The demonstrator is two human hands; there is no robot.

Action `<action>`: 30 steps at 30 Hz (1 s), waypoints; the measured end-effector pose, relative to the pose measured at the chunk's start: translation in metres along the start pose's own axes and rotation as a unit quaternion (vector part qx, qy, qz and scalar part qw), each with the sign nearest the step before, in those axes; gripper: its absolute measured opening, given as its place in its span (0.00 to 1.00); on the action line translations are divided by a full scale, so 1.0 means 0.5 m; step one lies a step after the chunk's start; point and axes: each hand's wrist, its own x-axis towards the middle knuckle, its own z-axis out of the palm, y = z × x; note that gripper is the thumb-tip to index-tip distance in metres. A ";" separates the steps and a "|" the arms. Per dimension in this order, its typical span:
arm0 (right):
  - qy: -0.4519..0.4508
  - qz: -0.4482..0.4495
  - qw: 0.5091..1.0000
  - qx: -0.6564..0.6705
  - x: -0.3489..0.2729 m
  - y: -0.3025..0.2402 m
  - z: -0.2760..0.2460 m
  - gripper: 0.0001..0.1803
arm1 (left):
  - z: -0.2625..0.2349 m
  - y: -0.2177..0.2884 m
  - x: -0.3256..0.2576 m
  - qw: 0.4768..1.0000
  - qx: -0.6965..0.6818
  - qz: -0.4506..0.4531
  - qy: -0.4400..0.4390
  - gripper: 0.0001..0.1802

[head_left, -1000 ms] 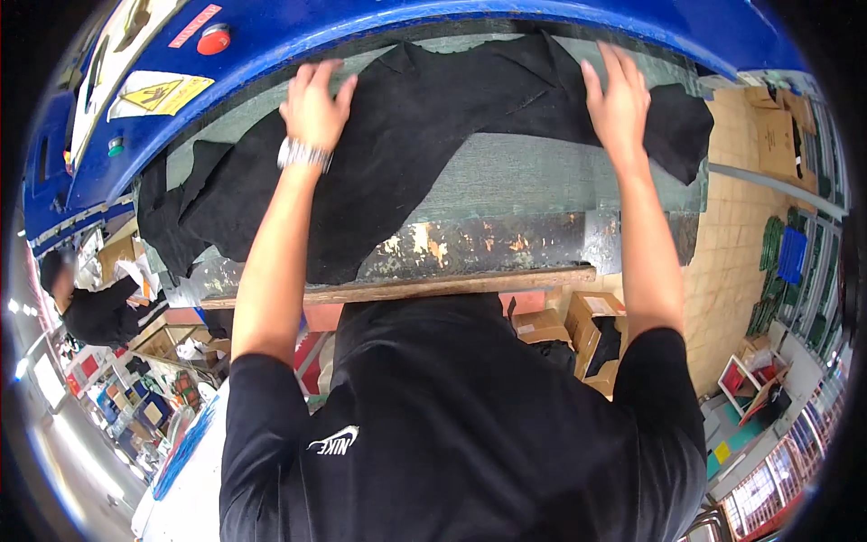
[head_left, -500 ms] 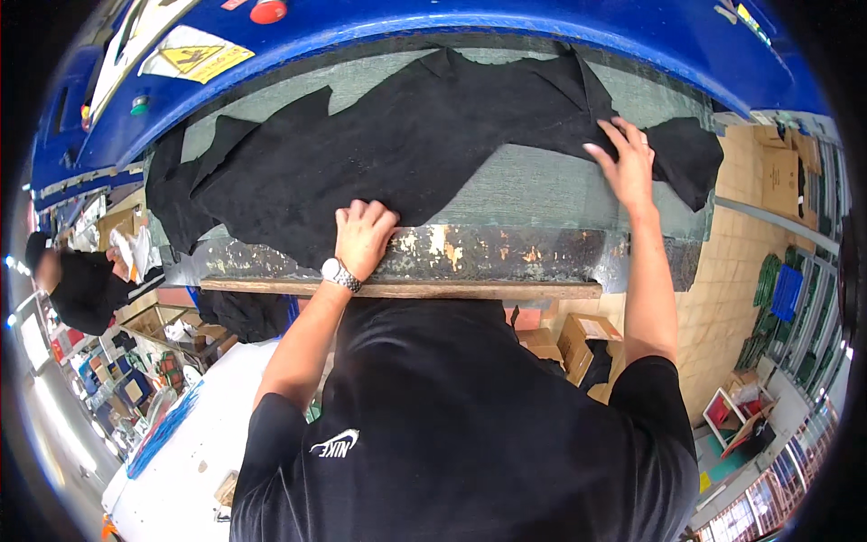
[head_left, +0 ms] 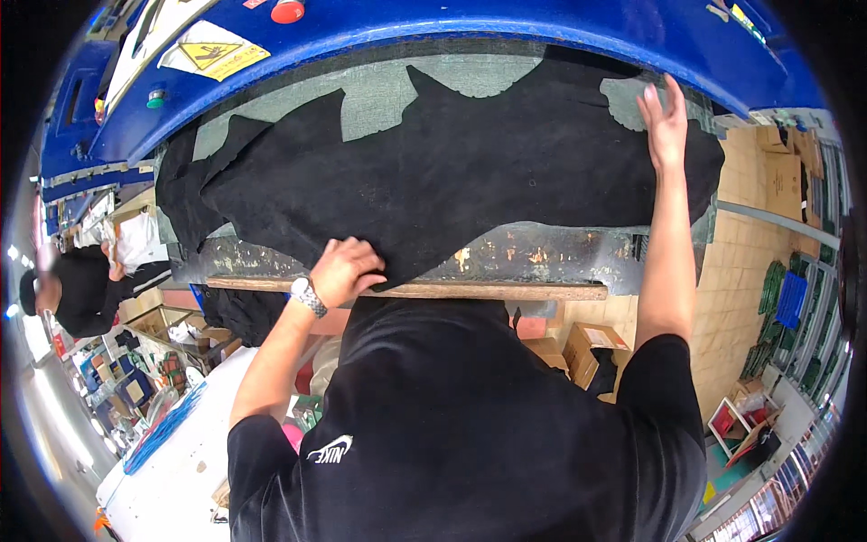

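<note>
A large, irregular black hide (head_left: 433, 163), suede-like in look, lies spread over the greenish cutting board (head_left: 375, 95). Its far edge is jagged with notches, and its left end is folded over itself. My left hand (head_left: 348, 269), with a watch on the wrist, rests on the hide's near edge, fingers bent and thumb apart from them. Over the right part of the hide, my right hand (head_left: 666, 126) is raised with the fingers stretched and apart, holding nothing. Whether its fingertips touch the material cannot be told.
A blue machine beam (head_left: 470, 34) with a red button (head_left: 287, 12) and a yellow warning label (head_left: 214, 51) arches along the far side. A wooden strip (head_left: 506, 291) edges the near side. Cardboard boxes (head_left: 587, 348) stand on the floor. At left another person (head_left: 86, 289) handles white material.
The hide has come toward me and flattened out on its right side, covering more of the board. My left hand has moved nearer and left; my right hand has let go and risen farther away.
</note>
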 end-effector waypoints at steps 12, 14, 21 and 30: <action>-0.030 -0.080 0.743 -0.664 -0.110 0.103 -0.287 0.37 | -0.135 -0.270 0.126 0.930 0.186 -0.263 0.177 0.27; -0.018 -0.072 0.721 -0.689 -0.110 0.094 -0.278 0.36 | -0.172 -0.281 0.140 0.942 0.111 -0.301 0.094 0.27; -0.052 -0.129 0.779 -0.611 -0.064 0.012 -0.015 0.32 | -0.223 -0.391 0.117 0.916 -0.192 -0.338 0.103 0.32; -0.077 0.052 0.814 -0.574 0.053 0.086 0.147 0.26 | -0.223 -0.473 0.190 0.907 0.007 -0.369 0.202 0.36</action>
